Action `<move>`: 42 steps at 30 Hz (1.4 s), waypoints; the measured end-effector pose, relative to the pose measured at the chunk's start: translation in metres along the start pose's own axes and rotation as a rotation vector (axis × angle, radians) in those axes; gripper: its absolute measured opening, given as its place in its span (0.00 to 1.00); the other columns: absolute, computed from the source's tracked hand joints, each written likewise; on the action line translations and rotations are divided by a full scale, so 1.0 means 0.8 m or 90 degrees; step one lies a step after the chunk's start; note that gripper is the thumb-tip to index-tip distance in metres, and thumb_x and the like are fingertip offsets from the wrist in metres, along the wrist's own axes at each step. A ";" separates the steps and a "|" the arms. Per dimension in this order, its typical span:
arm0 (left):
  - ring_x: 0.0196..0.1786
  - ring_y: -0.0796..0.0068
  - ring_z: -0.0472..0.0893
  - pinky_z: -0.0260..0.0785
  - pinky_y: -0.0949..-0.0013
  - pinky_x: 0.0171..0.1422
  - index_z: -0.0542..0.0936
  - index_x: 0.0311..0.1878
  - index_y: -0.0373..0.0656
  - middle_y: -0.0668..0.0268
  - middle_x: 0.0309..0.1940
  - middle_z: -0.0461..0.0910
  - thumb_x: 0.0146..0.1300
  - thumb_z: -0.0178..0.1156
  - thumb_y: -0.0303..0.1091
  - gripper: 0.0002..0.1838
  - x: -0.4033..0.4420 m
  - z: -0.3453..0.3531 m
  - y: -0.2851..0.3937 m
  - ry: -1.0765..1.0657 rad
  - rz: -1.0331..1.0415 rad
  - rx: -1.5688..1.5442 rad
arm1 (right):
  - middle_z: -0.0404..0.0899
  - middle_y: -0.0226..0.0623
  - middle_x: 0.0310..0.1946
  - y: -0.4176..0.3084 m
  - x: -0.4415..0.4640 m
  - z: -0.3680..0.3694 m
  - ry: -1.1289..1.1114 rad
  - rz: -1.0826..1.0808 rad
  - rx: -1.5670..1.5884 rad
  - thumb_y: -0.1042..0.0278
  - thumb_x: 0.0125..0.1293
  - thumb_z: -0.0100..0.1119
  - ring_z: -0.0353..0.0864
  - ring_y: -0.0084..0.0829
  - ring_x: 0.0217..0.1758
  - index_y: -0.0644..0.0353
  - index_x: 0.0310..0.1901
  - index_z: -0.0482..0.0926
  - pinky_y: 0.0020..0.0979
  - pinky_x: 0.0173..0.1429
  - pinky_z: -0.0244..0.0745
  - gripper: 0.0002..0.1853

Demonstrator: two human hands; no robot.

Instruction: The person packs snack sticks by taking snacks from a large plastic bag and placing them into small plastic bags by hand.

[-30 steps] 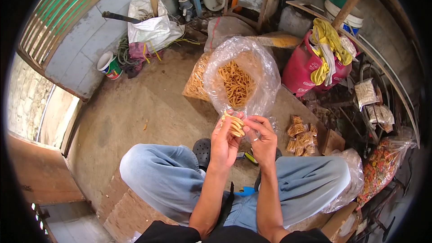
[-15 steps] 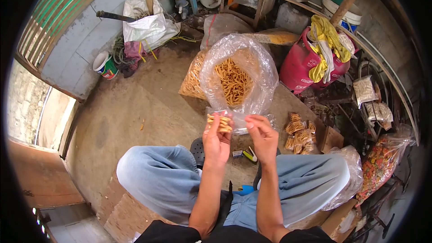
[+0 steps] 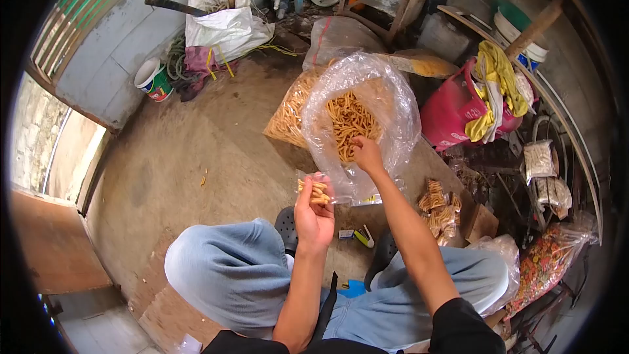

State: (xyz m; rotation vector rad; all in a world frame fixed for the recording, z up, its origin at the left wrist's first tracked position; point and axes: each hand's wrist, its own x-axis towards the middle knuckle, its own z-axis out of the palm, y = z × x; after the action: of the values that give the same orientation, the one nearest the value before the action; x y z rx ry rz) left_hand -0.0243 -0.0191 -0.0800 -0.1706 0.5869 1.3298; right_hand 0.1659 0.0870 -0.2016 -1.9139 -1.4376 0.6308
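Note:
My left hand (image 3: 314, 221) is closed around a small clear plastic bag (image 3: 316, 191) partly filled with golden-brown snack sticks. Farther forward, my right hand (image 3: 367, 156) reaches over the near rim of a large clear plastic bag (image 3: 404, 115). Its fingers are curled together at the loose snack sticks (image 3: 352, 118) inside; the fingertips are partly hidden among them. On the floor between my feet lie a green stapler (image 3: 363, 236) and a small box (image 3: 346, 234). Several filled small packets (image 3: 440, 210) are piled to the right.
A pink gas cylinder (image 3: 452, 108) draped with yellow cloth stands beyond the large bag, at right. A white sack (image 3: 229, 29) and a paint bucket (image 3: 154, 80) are at back left. A bag of colourful snacks (image 3: 544, 259) leans at lower right.
My right hand has moved forward from beside the small bag to the sticks in the large bag. My left hand still holds the small bag, slightly lower in view.

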 end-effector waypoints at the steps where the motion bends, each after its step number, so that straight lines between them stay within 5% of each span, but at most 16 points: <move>1: 0.49 0.70 0.80 0.79 0.70 0.51 0.74 0.47 0.41 0.65 0.46 0.79 0.68 0.54 0.32 0.08 0.001 0.001 0.000 0.002 0.004 -0.003 | 0.83 0.45 0.37 0.006 0.009 0.011 -0.004 -0.003 0.000 0.71 0.58 0.53 0.82 0.44 0.39 0.62 0.46 0.80 0.40 0.46 0.75 0.15; 4: 0.50 0.70 0.80 0.79 0.70 0.50 0.74 0.48 0.42 0.65 0.48 0.78 0.69 0.53 0.33 0.08 0.004 0.004 0.001 -0.018 -0.013 0.006 | 0.82 0.42 0.37 0.009 0.028 0.031 0.018 -0.024 -0.118 0.77 0.54 0.52 0.80 0.42 0.43 0.58 0.47 0.82 0.37 0.52 0.73 0.17; 6: 0.49 0.71 0.79 0.79 0.71 0.50 0.74 0.48 0.42 0.65 0.48 0.77 0.69 0.53 0.34 0.09 0.002 0.011 0.001 -0.002 -0.005 0.014 | 0.81 0.38 0.40 0.009 0.036 0.031 0.142 -0.238 -0.376 0.73 0.54 0.54 0.76 0.36 0.52 0.55 0.44 0.82 0.37 0.56 0.68 0.16; 7: 0.49 0.72 0.79 0.78 0.71 0.49 0.73 0.49 0.43 0.65 0.48 0.76 0.69 0.52 0.35 0.09 0.003 0.012 0.001 0.013 -0.001 0.022 | 0.81 0.38 0.40 0.008 0.041 0.029 0.139 -0.240 -0.373 0.73 0.54 0.54 0.76 0.36 0.52 0.55 0.44 0.82 0.37 0.56 0.68 0.16; 12: 0.50 0.72 0.79 0.79 0.71 0.49 0.73 0.49 0.43 0.65 0.49 0.76 0.70 0.51 0.34 0.09 0.007 0.009 -0.001 0.015 -0.010 0.024 | 0.79 0.29 0.35 0.007 0.060 0.025 -0.091 -0.486 -0.429 0.70 0.54 0.53 0.75 0.30 0.49 0.51 0.36 0.82 0.35 0.54 0.65 0.10; 22: 0.51 0.71 0.79 0.79 0.70 0.49 0.73 0.48 0.43 0.64 0.50 0.76 0.70 0.50 0.35 0.09 0.001 0.009 0.000 -0.007 -0.009 0.035 | 0.78 0.32 0.32 0.024 0.054 0.006 -0.103 -0.499 -0.542 0.68 0.54 0.53 0.76 0.32 0.44 0.54 0.33 0.79 0.35 0.51 0.67 0.07; 25: 0.52 0.69 0.78 0.78 0.68 0.51 0.74 0.48 0.43 0.64 0.51 0.75 0.71 0.49 0.38 0.11 -0.009 0.013 0.008 -0.031 -0.007 0.028 | 0.79 0.36 0.31 0.006 0.038 -0.008 -0.007 -0.470 -0.438 0.70 0.54 0.54 0.78 0.36 0.40 0.56 0.30 0.77 0.37 0.44 0.70 0.04; 27: 0.52 0.68 0.78 0.78 0.67 0.52 0.74 0.48 0.43 0.63 0.52 0.75 0.71 0.49 0.39 0.12 -0.013 0.014 0.012 -0.045 -0.002 0.012 | 0.79 0.33 0.26 -0.032 0.022 -0.029 0.114 -0.243 -0.116 0.74 0.53 0.57 0.79 0.31 0.32 0.58 0.30 0.78 0.34 0.38 0.72 0.03; 28: 0.53 0.67 0.78 0.78 0.66 0.52 0.74 0.49 0.43 0.63 0.53 0.75 0.71 0.49 0.40 0.13 -0.014 0.013 0.013 -0.060 -0.005 -0.002 | 0.79 0.33 0.26 -0.050 0.013 -0.041 0.113 -0.248 -0.117 0.74 0.53 0.57 0.79 0.31 0.32 0.58 0.30 0.78 0.34 0.38 0.72 0.03; 32: 0.55 0.64 0.77 0.77 0.64 0.54 0.74 0.51 0.43 0.61 0.56 0.74 0.71 0.48 0.42 0.15 -0.016 0.012 0.016 -0.090 -0.012 -0.025 | 0.78 0.27 0.28 -0.103 -0.065 -0.103 0.144 0.052 0.477 0.74 0.62 0.58 0.73 0.16 0.30 0.63 0.37 0.78 0.22 0.33 0.67 0.04; 39: 0.57 0.63 0.76 0.78 0.62 0.54 0.74 0.50 0.43 0.61 0.57 0.73 0.72 0.47 0.40 0.14 -0.023 0.014 0.016 -0.128 -0.024 -0.033 | 0.78 0.30 0.31 -0.161 -0.229 -0.143 0.280 0.034 0.723 0.78 0.63 0.57 0.74 0.18 0.32 0.64 0.40 0.78 0.19 0.36 0.67 0.05; 42: 0.58 0.63 0.76 0.78 0.62 0.54 0.74 0.50 0.43 0.62 0.56 0.74 0.72 0.46 0.40 0.14 -0.028 0.016 0.011 -0.151 -0.049 -0.041 | 0.79 0.31 0.33 -0.171 -0.235 -0.151 0.283 -0.019 0.609 0.79 0.63 0.57 0.76 0.19 0.35 0.64 0.40 0.77 0.20 0.41 0.70 0.05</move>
State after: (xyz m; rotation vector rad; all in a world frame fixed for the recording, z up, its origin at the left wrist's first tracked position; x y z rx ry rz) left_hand -0.0312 -0.0310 -0.0566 -0.0857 0.3343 1.2733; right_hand 0.1104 -0.0943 -0.0205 -1.1542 -0.6703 0.6570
